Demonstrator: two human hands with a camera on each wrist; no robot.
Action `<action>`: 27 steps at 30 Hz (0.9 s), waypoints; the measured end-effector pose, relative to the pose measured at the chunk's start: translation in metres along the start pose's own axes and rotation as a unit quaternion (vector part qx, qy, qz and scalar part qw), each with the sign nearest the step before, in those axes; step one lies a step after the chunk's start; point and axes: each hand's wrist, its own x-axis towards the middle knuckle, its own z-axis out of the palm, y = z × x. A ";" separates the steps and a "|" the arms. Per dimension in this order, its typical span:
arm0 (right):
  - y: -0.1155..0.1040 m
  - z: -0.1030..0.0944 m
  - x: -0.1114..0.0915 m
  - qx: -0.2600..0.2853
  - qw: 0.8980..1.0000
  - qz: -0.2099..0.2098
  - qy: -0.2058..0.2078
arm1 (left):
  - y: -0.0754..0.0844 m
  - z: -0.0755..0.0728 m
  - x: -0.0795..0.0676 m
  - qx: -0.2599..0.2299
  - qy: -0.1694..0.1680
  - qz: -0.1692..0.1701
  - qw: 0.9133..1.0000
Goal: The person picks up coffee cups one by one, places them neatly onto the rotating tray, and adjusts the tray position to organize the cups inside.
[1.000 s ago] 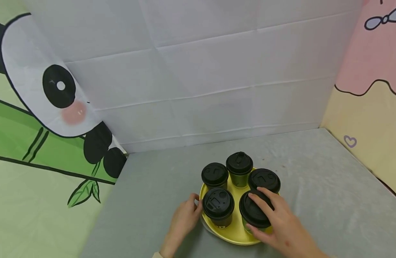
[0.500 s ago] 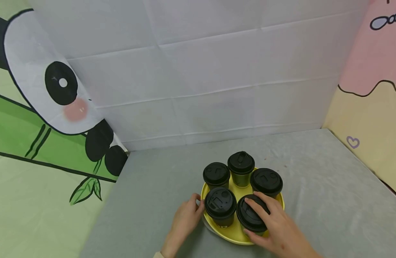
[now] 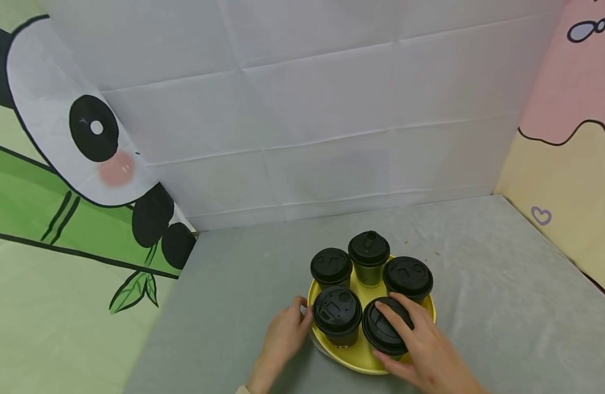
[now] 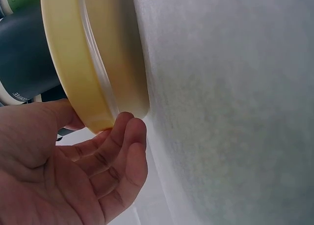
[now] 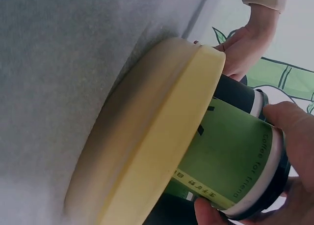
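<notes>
A round yellow tray [image 3: 354, 358] carries several coffee cups with black lids. My left hand [image 3: 286, 331] is at its left edge; in the left wrist view the thumb lies against the rim and the fingers [image 4: 132, 136] curl at the outer side, pinching it. My right hand [image 3: 420, 342] grips the front right coffee cup [image 3: 383, 328] around its lid. In the right wrist view that cup shows a green sleeve [image 5: 228, 151] and stands on the tray, thumb and fingers on opposite sides near its top. Beside it stands a dark cup [image 3: 337, 312].
Behind these stand three more lidded cups: one at back left [image 3: 331, 266], one at the back [image 3: 368, 251] and one at right [image 3: 408, 276]. The grey tabletop [image 3: 233, 284] meets a white cloth wall [image 3: 283, 137] at the back.
My right hand has shifted slightly left with the front right cup, bringing it nearer the dark cup and away from the right one. My left hand has stayed at the tray rim.
</notes>
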 end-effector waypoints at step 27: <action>0.001 -0.015 0.004 -0.004 1.000 -0.005 0.008 | -0.009 0.001 0.001 -0.013 -0.022 -0.030 0.999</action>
